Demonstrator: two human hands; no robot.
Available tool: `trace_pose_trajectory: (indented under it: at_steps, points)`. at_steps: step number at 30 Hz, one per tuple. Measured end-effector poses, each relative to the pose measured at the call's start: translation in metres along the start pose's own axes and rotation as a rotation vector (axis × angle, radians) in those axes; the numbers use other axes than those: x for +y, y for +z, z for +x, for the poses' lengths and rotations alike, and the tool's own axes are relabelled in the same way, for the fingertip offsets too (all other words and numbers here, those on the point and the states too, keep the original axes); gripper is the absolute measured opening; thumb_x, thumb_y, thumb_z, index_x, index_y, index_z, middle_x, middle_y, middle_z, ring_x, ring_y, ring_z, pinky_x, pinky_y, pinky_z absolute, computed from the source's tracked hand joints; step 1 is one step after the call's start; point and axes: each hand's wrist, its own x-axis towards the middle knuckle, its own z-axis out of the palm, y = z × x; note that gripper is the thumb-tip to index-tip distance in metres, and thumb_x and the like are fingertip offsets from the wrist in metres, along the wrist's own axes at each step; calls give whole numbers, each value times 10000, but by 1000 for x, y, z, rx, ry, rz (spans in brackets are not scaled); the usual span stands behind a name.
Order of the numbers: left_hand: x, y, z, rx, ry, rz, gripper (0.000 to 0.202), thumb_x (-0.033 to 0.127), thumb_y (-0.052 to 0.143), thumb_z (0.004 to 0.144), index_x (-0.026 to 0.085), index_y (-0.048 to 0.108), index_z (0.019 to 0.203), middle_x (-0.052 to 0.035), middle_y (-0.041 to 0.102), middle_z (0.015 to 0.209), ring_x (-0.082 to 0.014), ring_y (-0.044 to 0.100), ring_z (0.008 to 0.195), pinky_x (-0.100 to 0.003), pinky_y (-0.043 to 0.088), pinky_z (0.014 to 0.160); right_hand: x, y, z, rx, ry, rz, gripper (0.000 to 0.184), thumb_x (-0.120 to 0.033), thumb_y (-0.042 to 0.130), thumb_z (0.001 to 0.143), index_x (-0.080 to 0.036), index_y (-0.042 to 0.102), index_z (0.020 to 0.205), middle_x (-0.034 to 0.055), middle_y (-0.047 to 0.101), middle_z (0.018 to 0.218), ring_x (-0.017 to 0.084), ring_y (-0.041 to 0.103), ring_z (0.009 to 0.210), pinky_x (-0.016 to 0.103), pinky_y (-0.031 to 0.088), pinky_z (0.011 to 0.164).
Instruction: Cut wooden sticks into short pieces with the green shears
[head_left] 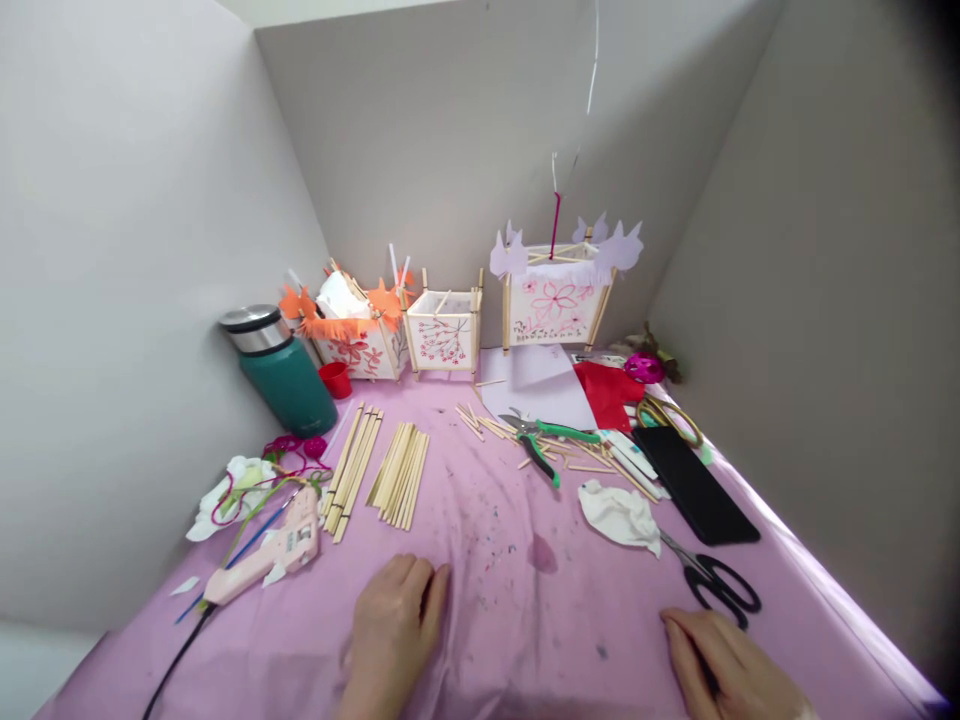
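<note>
My left hand [395, 630] rests on the pink cloth [487, 610] in a loose fist, knuckles up, and I see nothing held in it. Just beyond it lies a bunch of plain bamboo sticks [400, 475], beside a row of sticks with dark bands [352, 475]. On the right, my right hand [724, 660] lies with its fingers curled and thumb against them, and nothing shows in its grip. Nearest to it are black-handled scissors [720, 585], their blades partly under a crumpled white tissue [619, 515]. A pink glue gun [274, 555] lies to the left.
Green-handled pliers [538, 440] lie among loose sticks. A black phone [694, 485] and gold scissors [671, 415] lie at right. Along the back are lanterns with an orange fringe [352, 345], a plain frame [444, 335] and lilac cutouts [555, 305]. A teal bottle [285, 380] stands left.
</note>
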Motion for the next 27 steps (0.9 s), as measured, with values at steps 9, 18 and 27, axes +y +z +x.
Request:
trace_pose_trajectory:
  at_steps: [9,18,27]
  points:
    - [-2,1,1,17,35,-1,337,307,459,937,216,521,619,-3,541,591,-150,556,574,-285,390,569,-10,-3,6,16,52,53,149,-278,516,921,-198,641,932,44,662,806,162,639,739,246,474,675]
    - [-3,2,4,37,72,-17,342,309,450,939,217,524,618,1,542,583,-146,562,560,-275,403,557,-15,-3,8,24,96,74,158,-271,511,925,-190,646,928,51,653,794,163,629,733,253,474,677]
    - [-6,4,2,40,73,-10,351,329,444,940,219,523,616,-2,542,579,-146,558,556,-274,406,552,-11,-3,8,41,59,33,135,-258,526,913,-200,647,923,44,656,781,160,636,708,239,483,643]
